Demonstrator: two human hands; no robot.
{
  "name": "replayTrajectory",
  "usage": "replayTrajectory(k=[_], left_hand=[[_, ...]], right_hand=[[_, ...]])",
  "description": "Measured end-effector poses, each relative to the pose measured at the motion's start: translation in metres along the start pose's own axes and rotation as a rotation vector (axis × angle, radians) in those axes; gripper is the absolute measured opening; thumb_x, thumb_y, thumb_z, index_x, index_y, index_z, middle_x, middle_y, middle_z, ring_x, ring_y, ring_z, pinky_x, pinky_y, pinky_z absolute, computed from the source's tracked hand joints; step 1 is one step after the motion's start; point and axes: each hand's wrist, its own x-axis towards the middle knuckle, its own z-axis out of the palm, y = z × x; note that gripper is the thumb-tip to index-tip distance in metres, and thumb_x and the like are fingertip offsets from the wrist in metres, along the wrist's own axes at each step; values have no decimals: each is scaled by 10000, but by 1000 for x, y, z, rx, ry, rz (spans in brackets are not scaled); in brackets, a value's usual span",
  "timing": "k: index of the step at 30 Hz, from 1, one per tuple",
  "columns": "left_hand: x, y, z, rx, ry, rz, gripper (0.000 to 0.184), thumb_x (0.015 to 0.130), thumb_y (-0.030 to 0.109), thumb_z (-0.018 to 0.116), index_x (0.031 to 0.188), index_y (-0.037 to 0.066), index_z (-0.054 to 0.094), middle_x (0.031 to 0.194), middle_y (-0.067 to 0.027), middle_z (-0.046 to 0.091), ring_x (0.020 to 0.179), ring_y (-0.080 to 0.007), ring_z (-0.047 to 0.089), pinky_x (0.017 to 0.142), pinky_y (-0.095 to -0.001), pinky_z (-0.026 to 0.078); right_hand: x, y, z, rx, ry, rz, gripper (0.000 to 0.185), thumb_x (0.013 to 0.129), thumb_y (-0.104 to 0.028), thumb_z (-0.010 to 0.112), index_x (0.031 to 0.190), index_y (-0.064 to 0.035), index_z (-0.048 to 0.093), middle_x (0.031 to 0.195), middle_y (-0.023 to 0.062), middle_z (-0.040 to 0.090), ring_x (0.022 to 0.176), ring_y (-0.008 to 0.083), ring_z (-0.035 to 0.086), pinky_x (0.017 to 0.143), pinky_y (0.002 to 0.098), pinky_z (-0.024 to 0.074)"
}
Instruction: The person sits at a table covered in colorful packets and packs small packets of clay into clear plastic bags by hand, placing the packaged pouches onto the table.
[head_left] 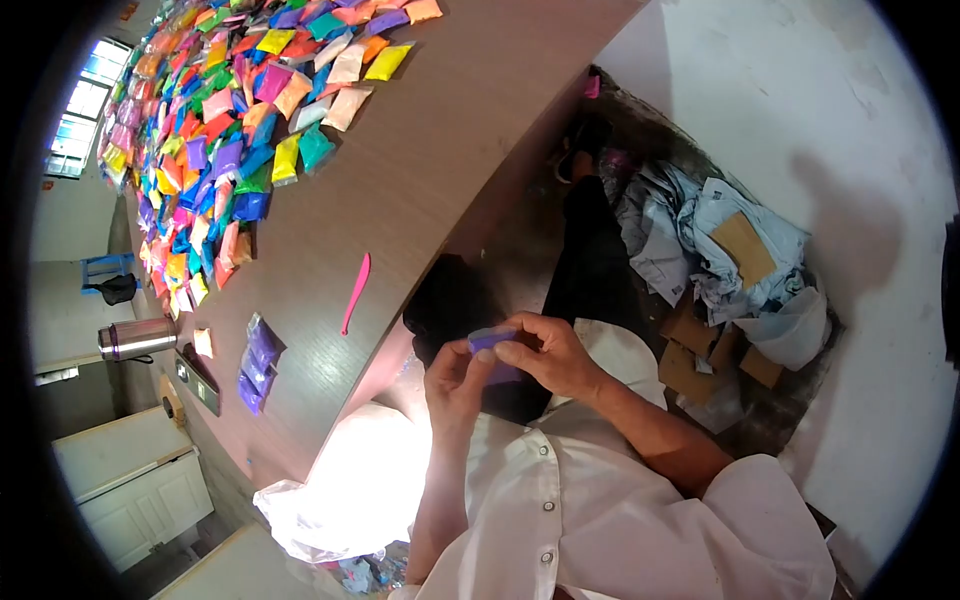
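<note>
A small purple packet with a clear edge is pinched between my two hands, over my lap beside the table edge. My left hand grips its left side with thumb and fingers closed. On the other side, my right hand holds it with thumb and forefinger. More purple shows just under my fingers, but whether it belongs to the same packet I cannot tell. On the table near my hands lie a pink plastic knife-like tool and a few purple packets joined together.
A big heap of colourful packets covers the table's far end. A steel flask, a phone and a pale packet lie at the far side. Plastic bags and cardboard pile by the wall. A white bag hangs nearby.
</note>
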Motion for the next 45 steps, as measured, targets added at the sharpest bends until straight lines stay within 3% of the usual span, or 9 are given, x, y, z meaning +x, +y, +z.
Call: replayTrajectory(k=[7, 9, 12, 19, 25, 28, 33, 40, 45], left_hand=[[-1, -4, -5, 0, 43, -4, 161, 1009, 177, 720, 1036, 19, 725, 948, -21, 743, 828, -60, 649, 785, -213, 517], [-2, -5, -5, -5, 41, 38, 173, 1008, 184, 724, 1029, 12, 726, 929, -15, 735, 823, -56, 639, 776, -207, 509], [-1, -6, -11, 53, 5, 3, 144, 1016, 92, 692, 1081, -36, 697, 976, -39, 724, 871, -79, 646, 800, -229, 525], [-3, -10, -8, 56, 14, -13, 118, 1016, 91, 690, 1042, -23, 706, 916, -7, 698, 815, -47, 599, 724, -196, 470], [-2, -3, -6, 93, 6, 0, 135, 1020, 116, 691, 1032, -18, 699, 917, -8, 700, 815, -48, 600, 726, -202, 472], [-5, -5, 1, 30, 47, -28, 212, 1007, 226, 741, 1001, 17, 709, 850, 31, 659, 774, -40, 554, 705, -197, 428], [-9, -12, -3, -2, -65, -15, 210, 1005, 236, 740, 1021, 28, 708, 884, 20, 683, 803, -50, 581, 742, -202, 456], [-8, -6, 1, -3, -65, -75, 206, 1001, 221, 744, 998, 21, 695, 887, 0, 691, 797, -63, 597, 735, -208, 463], [-9, -15, -5, 110, -53, -107, 180, 994, 165, 732, 1013, -10, 694, 875, -21, 701, 787, -79, 613, 720, -236, 486]], right_hand=[[-4, -5, 0, -146, -48, 69, 238, 985, -167, 740, 1154, -2, 712, 965, -11, 689, 850, 47, 610, 764, 226, 514], [-5, -11, 5, -91, 17, 41, 275, 970, -210, 732, 1117, 20, 695, 918, 64, 697, 836, 109, 644, 766, 270, 539], [-4, 2, -1, -113, 30, 30, 249, 974, -197, 724, 1110, 11, 707, 914, 61, 701, 836, 112, 654, 769, 271, 545], [-6, 1, -4, -169, 5, 44, 199, 982, -169, 709, 1074, 7, 721, 903, 43, 709, 838, 104, 663, 775, 263, 547], [-4, 0, -1, -161, 57, 67, 217, 1001, -204, 687, 1051, 2, 735, 904, 39, 711, 826, 101, 651, 758, 261, 532], [-3, 6, -4, -198, 64, 38, 253, 1021, -247, 664, 1025, -6, 741, 894, 30, 702, 829, 95, 641, 752, 268, 526], [-7, 10, -4, -74, 102, 73, 293, 1030, -307, 653, 989, -31, 745, 886, 3, 681, 820, 101, 621, 770, 273, 520], [-2, 11, -1, 3, 222, 119, 327, 1031, -345, 639, 1016, -33, 738, 921, 12, 688, 855, 95, 620, 781, 269, 519], [-1, 7, 4, -90, 292, 22, 303, 1015, -299, 668, 1127, -21, 713, 945, 60, 717, 892, 123, 665, 803, 288, 540]])
